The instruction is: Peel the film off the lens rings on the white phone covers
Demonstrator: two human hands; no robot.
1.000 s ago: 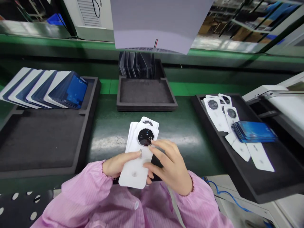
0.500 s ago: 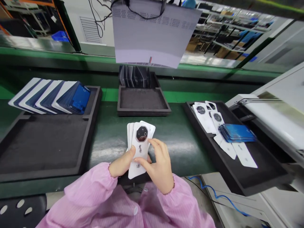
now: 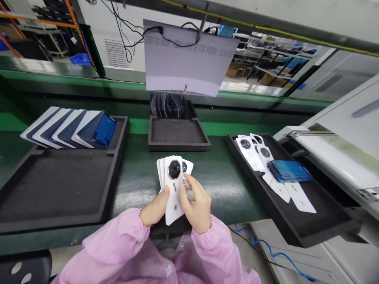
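Observation:
I hold a fanned stack of white phone back covers [image 3: 173,185], each with a dark octagonal camera ring near the top. My left hand [image 3: 155,207] grips the stack from the left side, thumb pressed on the front cover. My right hand [image 3: 195,203] closes on the stack from the right, with thumb and fingers on the top cover's edge. Both hands hover over the green belt [image 3: 225,185], just above its near edge. Pink sleeves cover both arms.
A large black foam tray [image 3: 59,189] on the left carries a leaning row of blue-and-white covers [image 3: 74,128]. A smaller tray [image 3: 177,136] at the back holds dark upright parts. The right tray [image 3: 299,209] holds white covers [image 3: 254,150] and a blue stack [image 3: 288,170]. A white machine [image 3: 340,146] stands far right.
The view has tilted up and pulled back, so the hands and stack appear smaller and lower. My right fingers have slid from the camera ring down onto the cover's middle edge.

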